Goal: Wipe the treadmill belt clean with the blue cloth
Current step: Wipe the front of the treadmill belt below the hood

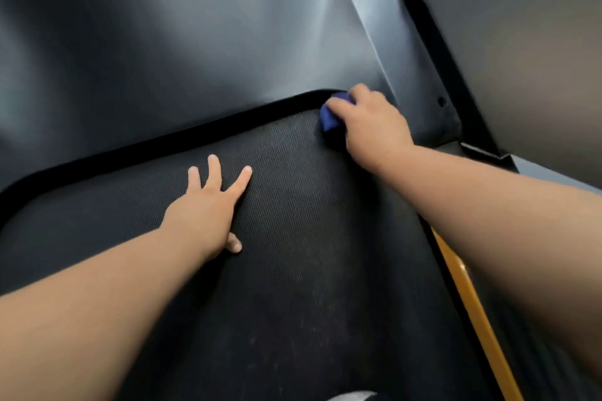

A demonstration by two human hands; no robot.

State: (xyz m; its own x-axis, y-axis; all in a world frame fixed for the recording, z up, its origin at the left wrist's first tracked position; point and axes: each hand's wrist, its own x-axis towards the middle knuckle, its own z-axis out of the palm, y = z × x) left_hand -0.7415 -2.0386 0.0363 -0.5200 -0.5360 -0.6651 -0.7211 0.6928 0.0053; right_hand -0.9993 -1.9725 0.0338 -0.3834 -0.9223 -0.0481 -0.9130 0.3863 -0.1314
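Observation:
The black textured treadmill belt (286, 238) fills the middle and lower frame, with pale dusty patches on it. My right hand (368, 120) grips a bunched blue cloth (330, 114) and presses it on the belt's far right corner, beside the motor cover. Most of the cloth is hidden under the hand. My left hand (208, 205) lies flat on the belt's middle with fingers spread, holding nothing.
The dark grey motor cover (179, 52) rises beyond the belt's far edge. A black upright frame post (436, 75) stands at the right. An orange strip (472, 309) runs along the right side rail. A grey panel (527, 58) lies further right.

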